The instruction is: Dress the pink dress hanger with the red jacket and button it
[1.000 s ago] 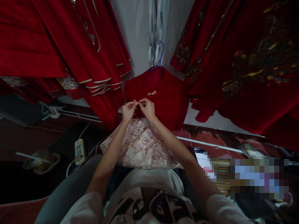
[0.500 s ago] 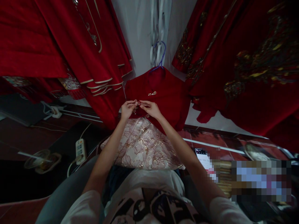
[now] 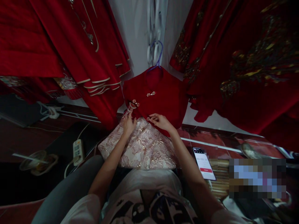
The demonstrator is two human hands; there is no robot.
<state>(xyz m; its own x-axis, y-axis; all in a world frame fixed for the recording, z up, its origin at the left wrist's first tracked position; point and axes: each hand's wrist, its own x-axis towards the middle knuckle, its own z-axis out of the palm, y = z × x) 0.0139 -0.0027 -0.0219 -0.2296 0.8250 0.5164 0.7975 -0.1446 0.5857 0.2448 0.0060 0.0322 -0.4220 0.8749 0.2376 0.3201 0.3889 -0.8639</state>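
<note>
A red high-collared top (image 3: 169, 99) hangs in front of me on a purple hanger (image 3: 159, 56). On its chest are a pearl-beaded clasp (image 3: 151, 93) and a beaded brooch (image 3: 132, 105) with dangling strands. My left hand (image 3: 129, 125) is open just below the brooch, fingertips at its hanging beads. Lower on the front, my right hand (image 3: 161, 122) is closed, thumb and fingers pinched at a second beaded clasp (image 3: 148, 119); its right end is hidden by the fingers. Pink-and-gold brocade fabric (image 3: 144, 149) spreads across my lap beneath both hands.
Red garments with trim hang at left (image 3: 53, 40) and right (image 3: 252, 105). A power strip (image 3: 78, 151) and a plastic cup (image 3: 35, 160) sit at left. On the right, a phone (image 3: 203, 163) lies beside a slatted wooden surface (image 3: 219, 179).
Both hands have come away from the brooch. My left hand has dropped slightly below it and opened; my right hand has moved down and right to the lower clasp.
</note>
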